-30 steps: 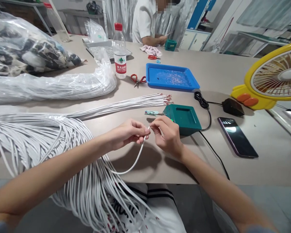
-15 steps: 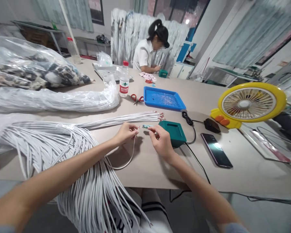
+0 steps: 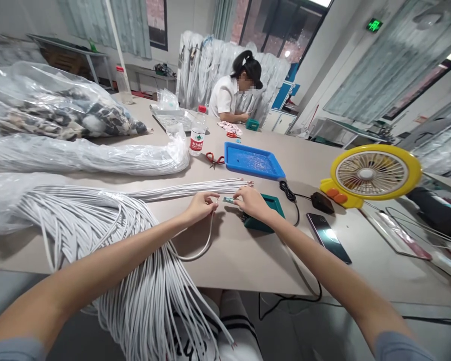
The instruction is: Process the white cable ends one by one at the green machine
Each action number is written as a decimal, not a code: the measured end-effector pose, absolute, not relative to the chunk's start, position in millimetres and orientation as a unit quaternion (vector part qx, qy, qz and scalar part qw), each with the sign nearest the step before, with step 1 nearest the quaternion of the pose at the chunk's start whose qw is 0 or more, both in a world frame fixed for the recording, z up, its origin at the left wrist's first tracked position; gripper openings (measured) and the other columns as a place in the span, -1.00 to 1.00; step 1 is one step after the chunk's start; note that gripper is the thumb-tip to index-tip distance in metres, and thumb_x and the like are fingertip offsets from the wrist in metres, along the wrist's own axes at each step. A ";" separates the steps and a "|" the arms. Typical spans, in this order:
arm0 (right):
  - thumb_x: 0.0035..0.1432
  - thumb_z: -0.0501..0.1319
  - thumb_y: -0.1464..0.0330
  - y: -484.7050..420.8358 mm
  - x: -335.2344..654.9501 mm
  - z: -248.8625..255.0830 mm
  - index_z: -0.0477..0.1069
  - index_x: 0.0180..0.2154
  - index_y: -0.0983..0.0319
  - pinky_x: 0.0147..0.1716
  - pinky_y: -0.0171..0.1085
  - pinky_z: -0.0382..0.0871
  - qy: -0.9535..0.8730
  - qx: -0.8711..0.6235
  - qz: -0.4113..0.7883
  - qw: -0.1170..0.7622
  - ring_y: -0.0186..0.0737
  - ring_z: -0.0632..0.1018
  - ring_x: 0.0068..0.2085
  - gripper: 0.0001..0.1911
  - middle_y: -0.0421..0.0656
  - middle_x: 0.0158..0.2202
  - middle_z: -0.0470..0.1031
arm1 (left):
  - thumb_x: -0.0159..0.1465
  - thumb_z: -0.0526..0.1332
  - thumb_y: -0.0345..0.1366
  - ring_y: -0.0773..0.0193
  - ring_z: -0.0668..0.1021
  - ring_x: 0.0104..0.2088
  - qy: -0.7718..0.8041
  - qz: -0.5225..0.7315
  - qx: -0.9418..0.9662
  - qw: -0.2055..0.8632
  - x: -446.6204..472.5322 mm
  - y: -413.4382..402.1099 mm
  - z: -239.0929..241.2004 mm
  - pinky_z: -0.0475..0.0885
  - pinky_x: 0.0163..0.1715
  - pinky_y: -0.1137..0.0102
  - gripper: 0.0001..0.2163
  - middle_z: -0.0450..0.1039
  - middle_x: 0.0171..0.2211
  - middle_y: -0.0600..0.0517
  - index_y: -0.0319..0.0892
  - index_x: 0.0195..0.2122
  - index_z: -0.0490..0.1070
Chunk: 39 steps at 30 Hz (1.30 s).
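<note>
My left hand pinches the end of a white cable that loops down over the table and back toward me. My right hand is closed by a small light-blue clip that sticks out from a green box-shaped device; whether its fingers grip the clip is unclear. The cable end sits just left of that clip. A thick bundle of white cables spills off the table edge onto my lap. A flat row of white cables with red tips lies just beyond my hands.
A blue tray, red scissors and a water bottle stand farther back. Plastic bags fill the left. A yellow fan, a black adapter and a phone lie right. Another person sits at the far end.
The view has lifted and pulled back, showing more of the room. Both hands have moved forward, bringing the cable end up to the clip on the green device.
</note>
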State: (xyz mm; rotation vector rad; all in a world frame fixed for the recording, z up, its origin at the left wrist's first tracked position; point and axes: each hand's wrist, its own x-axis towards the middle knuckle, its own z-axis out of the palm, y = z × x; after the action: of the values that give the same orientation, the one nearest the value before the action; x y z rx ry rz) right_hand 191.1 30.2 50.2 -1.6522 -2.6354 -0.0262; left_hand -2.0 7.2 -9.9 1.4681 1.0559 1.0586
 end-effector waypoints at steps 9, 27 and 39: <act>0.25 0.08 0.22 23.8 182.1 49.0 0.53 -0.25 0.33 -0.02 -0.14 0.16 -0.848 -0.524 -0.052 -0.059 -0.02 0.46 -0.06 -0.65 0.07 -0.17 0.52 | 0.06 0.31 -0.39 0.39 0.47 -0.63 0.441 0.438 0.591 0.515 -3.9 15.0 -18.9 0.33 -0.61 0.53 -0.69 0.48 -0.58 0.03 -0.33 -0.14 0.48; 0.13 0.18 0.36 17.9 174.7 49.1 0.54 -0.33 0.36 -0.22 -0.23 0.17 -0.849 -0.516 -0.079 -0.087 -0.05 0.48 -0.16 -0.79 0.07 -0.24 0.54 | 0.01 0.35 -0.48 0.42 0.42 -0.68 0.443 0.419 0.558 0.562 -1.1 18.6 -15.8 0.31 -0.65 0.53 -0.70 0.48 -0.66 0.02 -0.40 -0.18 0.53; 0.11 0.18 0.39 12.5 170.5 50.4 0.54 -0.33 0.37 -0.21 -0.21 0.17 -0.844 -0.527 -0.060 -0.073 -0.04 0.48 -0.18 -0.80 0.09 -0.24 0.54 | 0.00 0.35 -0.49 0.41 0.42 -0.70 0.466 0.403 0.543 0.571 -0.3 19.2 -17.5 0.28 -0.67 0.54 -0.73 0.47 -0.67 0.00 -0.43 -0.23 0.54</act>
State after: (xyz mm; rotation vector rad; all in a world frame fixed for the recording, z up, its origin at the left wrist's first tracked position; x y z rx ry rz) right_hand 170.5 12.5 50.4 -1.7375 -2.7833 -0.1987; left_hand -0.3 19.2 -17.5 1.2743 1.0933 0.9459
